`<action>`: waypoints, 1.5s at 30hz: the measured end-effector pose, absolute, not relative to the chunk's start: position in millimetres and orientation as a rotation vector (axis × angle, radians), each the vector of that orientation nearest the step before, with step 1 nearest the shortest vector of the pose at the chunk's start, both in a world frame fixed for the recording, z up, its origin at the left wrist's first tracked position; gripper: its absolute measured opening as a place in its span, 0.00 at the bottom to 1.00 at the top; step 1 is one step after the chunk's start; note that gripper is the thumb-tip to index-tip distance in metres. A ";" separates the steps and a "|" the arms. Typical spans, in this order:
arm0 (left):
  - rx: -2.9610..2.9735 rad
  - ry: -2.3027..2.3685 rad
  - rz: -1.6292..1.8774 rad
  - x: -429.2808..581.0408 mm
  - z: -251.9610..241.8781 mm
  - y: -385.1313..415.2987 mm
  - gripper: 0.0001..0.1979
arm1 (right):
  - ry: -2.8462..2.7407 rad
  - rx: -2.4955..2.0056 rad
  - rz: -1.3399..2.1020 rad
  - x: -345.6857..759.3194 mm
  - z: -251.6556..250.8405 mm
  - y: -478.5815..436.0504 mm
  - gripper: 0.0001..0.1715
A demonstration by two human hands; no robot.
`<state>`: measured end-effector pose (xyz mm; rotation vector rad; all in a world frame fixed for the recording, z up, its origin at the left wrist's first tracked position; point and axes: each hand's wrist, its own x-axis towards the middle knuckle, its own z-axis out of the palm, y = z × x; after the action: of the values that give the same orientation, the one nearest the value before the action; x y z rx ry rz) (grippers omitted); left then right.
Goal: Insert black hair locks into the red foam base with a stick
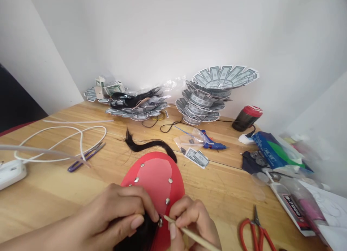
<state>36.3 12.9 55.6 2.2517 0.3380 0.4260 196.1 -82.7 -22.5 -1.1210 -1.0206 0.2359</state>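
Observation:
A red and pink rounded piece [158,177] with several silver studs lies in front of me at the lower middle. My left hand [116,211] is closed on a bundle of black hair [139,234] over the piece's lower left part. Between thumb and fingers, my right hand [196,220] grips a thin wooden stick [199,238]. The stick's tip touches or nearly touches a small metal stud [160,222] beside the left fingertips. Fingers hide part of the hair and the piece's lower edge.
Behind the piece lies a loose black hair lock [150,145]. Purple-handled snips [84,159] and a white cable [81,142] are left; a blue glue gun [210,141], red-handled pliers [255,229] and B-7000 glue pack [292,209] right. Banknote-print paper tiers [202,103] stand behind.

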 end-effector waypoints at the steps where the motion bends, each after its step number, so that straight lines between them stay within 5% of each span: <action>1: 2.223 0.359 0.428 36.8 55.6 13.7 0.11 | -0.978 -1.099 0.256 195.4 -22.3 -81.3 0.09; 8: 2.003 0.477 0.390 35.5 51.4 18.2 0.22 | -0.996 -1.098 0.571 209.2 -14.3 -87.7 0.10; 15: 2.055 0.463 0.404 36.4 50.3 16.1 0.23 | -1.070 -1.121 0.428 206.8 -17.7 -85.3 0.10; 32: 1.860 0.517 0.348 37.0 48.2 21.1 0.23 | -1.171 -1.113 0.463 214.7 -13.1 -85.5 0.12; 45: 1.931 0.543 0.338 35.8 49.0 17.1 0.22 | -1.038 -1.058 0.858 221.4 1.1 -89.5 0.07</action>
<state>35.8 17.1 49.0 1.9307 0.5427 0.3384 221.4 -89.5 1.1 -1.0584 -1.0379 0.8575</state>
